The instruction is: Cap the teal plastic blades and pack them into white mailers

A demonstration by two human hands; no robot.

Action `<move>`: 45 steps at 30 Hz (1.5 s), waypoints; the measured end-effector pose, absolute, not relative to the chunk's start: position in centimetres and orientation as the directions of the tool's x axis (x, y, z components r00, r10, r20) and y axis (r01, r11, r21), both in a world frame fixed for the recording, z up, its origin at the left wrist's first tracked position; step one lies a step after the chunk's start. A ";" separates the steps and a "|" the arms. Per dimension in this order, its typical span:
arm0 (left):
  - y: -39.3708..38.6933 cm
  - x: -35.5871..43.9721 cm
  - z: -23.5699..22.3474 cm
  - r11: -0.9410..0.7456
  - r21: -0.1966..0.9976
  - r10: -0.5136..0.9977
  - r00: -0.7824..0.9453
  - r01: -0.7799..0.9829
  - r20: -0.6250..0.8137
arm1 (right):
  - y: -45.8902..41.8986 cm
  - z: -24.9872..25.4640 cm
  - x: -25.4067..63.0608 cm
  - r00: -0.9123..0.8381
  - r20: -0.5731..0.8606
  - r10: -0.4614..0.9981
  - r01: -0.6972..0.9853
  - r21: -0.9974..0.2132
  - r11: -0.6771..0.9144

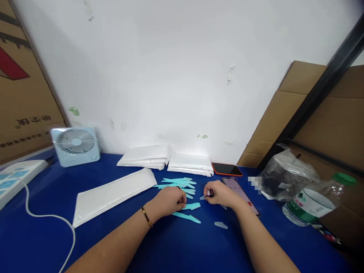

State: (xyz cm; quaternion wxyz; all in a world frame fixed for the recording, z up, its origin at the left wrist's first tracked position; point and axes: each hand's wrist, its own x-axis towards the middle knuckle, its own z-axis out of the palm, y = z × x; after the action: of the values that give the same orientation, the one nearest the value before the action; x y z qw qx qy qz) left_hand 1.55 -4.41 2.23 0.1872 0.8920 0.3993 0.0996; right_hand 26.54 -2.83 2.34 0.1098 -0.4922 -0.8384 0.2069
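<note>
Blue tabletop (182,252) is spread below both forearms. Nearest on it, one translucent piece (221,225) is laid loose, and near to it one turquoise knife-shaped strip (189,217) is seen, partly hidden by the left hand (170,200). On this hand a bracelet (146,217) and a ring (182,193) are worn. Its fingers are bent together at the end of another turquoise strip (194,206); whether this strip is pinched or only touched cannot be told. By the right hand (217,192) the fingers are curled inward, with a small translucent sliver (202,197) at the tips; the hold on it cannot be judged. Beyond the left hand, more turquoise strips (179,183) are heaped crosswise. A lit phone (243,194) is partly covered by the right forearm. To the left a white padded mailer (113,195) is laid flat; to the right a green-capped bottle (309,206) is stood, tilted in view. Farther, two mailer stacks (189,163), an orange-edged phone (227,169) and a pale blue fan (76,146) are placed before the white wall (170,76).
</note>
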 end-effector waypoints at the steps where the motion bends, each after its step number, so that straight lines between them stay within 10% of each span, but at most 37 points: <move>1: -4.4 1.5 2.2 -0.619 0.397 0.749 0.661 0.678 0.038 | -2.8 2.3 26.2 -0.478 -0.003 0.878 0.795 -0.426 0.431; 6: -4.1 1.3 1.7 -0.651 0.357 0.732 0.678 0.670 0.061 | -2.8 2.4 25.5 -0.484 0.074 0.872 0.809 -0.342 0.478; 15: -3.3 1.0 1.6 -0.633 0.377 0.757 0.643 0.676 0.118 | -3.3 2.8 26.7 -0.512 0.012 0.859 0.688 -0.593 0.418; 27: -3.1 1.3 1.8 -0.639 0.402 0.760 0.619 0.656 0.199 | -3.7 2.8 24.6 -0.534 0.090 0.841 0.618 -0.637 0.461; 32: -3.0 0.8 2.1 -0.584 0.374 0.811 0.528 0.720 0.250 | -3.3 3.6 27.3 -0.347 0.104 0.932 0.786 -0.510 0.350; 39: -3.6 0.9 2.0 -0.660 0.385 0.715 0.697 0.646 0.054 | -3.0 2.2 30.7 -0.244 -0.277 0.929 0.938 -0.312 0.154; 45: -3.5 1.7 1.5 -0.678 0.248 0.730 0.673 0.693 0.115 | -3.1 2.3 27.8 -0.363 -0.065 0.930 0.891 -0.318 0.325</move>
State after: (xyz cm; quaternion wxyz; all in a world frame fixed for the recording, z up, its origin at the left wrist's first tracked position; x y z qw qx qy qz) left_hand 1.71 -3.50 1.50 0.0920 0.9101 0.3909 0.1025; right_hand 27.83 -3.14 2.28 0.0645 -0.5608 -0.8114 0.1515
